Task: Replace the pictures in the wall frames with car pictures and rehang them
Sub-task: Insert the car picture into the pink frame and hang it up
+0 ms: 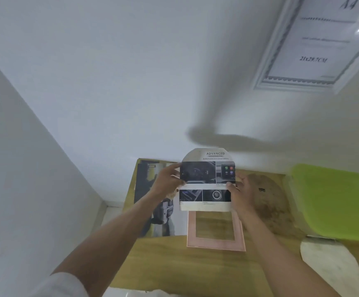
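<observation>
A car brochure page (207, 179), printed with dashboard photos and the word ADVANCED, is held upright above the wooden table (170, 264). My left hand (168, 183) grips its left edge and my right hand (241, 194) grips its right edge. Its top edge curls back. Directly below it an empty pink picture frame (216, 243) lies flat on the table. An open car brochure (150, 202) showing a grey car lies to the left, partly under my left arm. A white frame (315, 46) with an A4 size insert hangs on the wall at upper right.
A lime green plastic lid or tray (335, 202) sits at the table's right side. A brown round backing board (268, 202) lies behind my right hand. A white cloth-like piece (333, 266) lies at the front right. White walls meet in a corner at left.
</observation>
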`<state>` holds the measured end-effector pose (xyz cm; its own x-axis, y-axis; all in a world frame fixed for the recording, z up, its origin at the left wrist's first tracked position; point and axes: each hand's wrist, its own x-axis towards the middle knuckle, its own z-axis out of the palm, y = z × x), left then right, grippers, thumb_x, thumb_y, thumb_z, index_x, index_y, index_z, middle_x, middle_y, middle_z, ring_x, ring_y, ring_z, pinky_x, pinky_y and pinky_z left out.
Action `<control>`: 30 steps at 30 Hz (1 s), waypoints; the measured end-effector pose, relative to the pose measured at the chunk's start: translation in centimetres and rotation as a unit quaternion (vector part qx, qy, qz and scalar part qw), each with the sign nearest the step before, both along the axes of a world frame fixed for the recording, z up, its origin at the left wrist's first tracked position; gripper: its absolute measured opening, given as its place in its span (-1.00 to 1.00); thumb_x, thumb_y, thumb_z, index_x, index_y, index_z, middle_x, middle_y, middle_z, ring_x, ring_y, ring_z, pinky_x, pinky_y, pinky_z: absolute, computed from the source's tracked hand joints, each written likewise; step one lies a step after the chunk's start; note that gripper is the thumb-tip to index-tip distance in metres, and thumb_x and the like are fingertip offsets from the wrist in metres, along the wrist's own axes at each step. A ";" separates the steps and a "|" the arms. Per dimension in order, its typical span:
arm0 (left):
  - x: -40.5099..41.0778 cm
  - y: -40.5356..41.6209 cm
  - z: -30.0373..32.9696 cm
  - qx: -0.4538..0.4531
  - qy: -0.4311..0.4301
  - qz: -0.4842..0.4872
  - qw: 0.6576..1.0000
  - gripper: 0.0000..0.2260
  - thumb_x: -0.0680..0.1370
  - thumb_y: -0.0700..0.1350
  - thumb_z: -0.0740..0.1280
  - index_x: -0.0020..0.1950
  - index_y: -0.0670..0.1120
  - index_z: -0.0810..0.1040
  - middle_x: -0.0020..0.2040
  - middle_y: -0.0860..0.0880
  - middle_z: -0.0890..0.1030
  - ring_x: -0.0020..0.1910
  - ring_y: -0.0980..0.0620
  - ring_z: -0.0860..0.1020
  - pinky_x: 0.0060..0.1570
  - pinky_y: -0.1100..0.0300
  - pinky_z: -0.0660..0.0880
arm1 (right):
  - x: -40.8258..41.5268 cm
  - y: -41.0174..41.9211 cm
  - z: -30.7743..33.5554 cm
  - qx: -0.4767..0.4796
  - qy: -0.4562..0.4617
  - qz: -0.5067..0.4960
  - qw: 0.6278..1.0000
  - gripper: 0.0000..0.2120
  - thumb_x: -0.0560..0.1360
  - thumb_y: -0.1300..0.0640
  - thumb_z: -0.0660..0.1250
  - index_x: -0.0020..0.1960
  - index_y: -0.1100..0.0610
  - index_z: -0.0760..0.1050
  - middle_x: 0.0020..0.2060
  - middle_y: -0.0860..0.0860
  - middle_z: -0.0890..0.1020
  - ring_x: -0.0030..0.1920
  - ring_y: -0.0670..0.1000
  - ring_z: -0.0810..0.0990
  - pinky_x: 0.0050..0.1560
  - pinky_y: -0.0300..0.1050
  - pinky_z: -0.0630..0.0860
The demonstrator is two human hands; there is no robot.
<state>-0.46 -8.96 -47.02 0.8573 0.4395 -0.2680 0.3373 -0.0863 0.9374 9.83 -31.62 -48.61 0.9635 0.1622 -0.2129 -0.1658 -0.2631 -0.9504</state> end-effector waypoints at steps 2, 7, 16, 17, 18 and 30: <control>0.3 -1.9 -1.1 0.022 0.023 -0.016 0.999 -0.43 0.41 -0.37 0.43 0.36 0.02 0.52 -0.17 -0.06 0.62 -0.25 0.04 0.58 -0.34 0.28 0.46 | 0.1 -1.9 -1.7 -0.034 0.015 0.006 0.999 -0.69 0.57 0.25 0.34 0.25 0.00 0.39 0.09 -0.01 0.61 0.01 -0.02 0.64 -0.06 0.01 0.63; 0.8 -6.3 -3.8 0.110 0.074 -0.047 0.990 -0.44 0.48 -0.37 0.36 0.43 0.00 0.44 -0.11 -0.04 0.65 -0.12 0.01 0.61 -0.27 0.36 0.47 | 0.3 -5.5 -5.7 -0.183 0.002 0.061 0.981 -0.76 0.56 0.19 0.35 0.18 0.00 0.41 0.08 0.01 0.62 -0.03 0.00 0.62 0.01 0.12 0.60; -0.2 -10.0 -7.2 0.266 0.188 -0.099 0.940 -0.65 0.53 -0.23 0.33 0.32 -0.05 0.47 0.11 -0.10 0.52 -0.01 -0.04 0.54 -0.06 0.17 0.53 | -0.5 -7.6 -8.2 -0.403 -0.013 0.170 0.899 -0.63 0.52 -0.06 0.32 0.31 -0.04 0.46 0.20 -0.04 0.58 0.13 0.03 0.58 0.10 0.03 0.57; -0.2 -10.1 -7.3 0.281 0.198 -0.101 0.934 -0.64 0.54 -0.23 0.32 0.33 -0.06 0.45 0.12 -0.10 0.48 -0.03 -0.02 0.49 -0.08 0.18 0.48 | -0.5 -7.6 -8.0 -0.412 -0.015 0.174 0.894 -0.58 0.52 -0.07 0.33 0.35 -0.03 0.43 0.24 -0.02 0.55 0.19 0.06 0.55 0.16 0.03 0.54; -0.2 -10.1 -7.5 0.291 0.206 -0.098 0.929 -0.64 0.54 -0.22 0.32 0.34 -0.07 0.45 0.13 -0.10 0.45 -0.05 -0.01 0.45 -0.08 0.18 0.46 | -0.6 -7.6 -7.7 -0.418 -0.017 0.177 0.891 -0.53 0.52 -0.07 0.34 0.40 -0.02 0.40 0.28 0.01 0.51 0.24 0.08 0.52 0.20 0.03 0.51; -0.3 -9.5 -8.9 0.327 0.238 -0.120 0.907 -0.64 0.66 -0.07 0.17 0.47 0.00 0.36 0.17 -0.11 0.43 0.08 -0.10 0.51 0.12 -0.02 0.53 | -1.4 -7.5 -6.4 -0.435 -0.045 0.220 0.872 -0.50 0.61 -0.08 0.22 0.53 -0.04 0.28 0.26 0.08 0.37 0.16 0.07 0.50 0.01 -0.09 0.49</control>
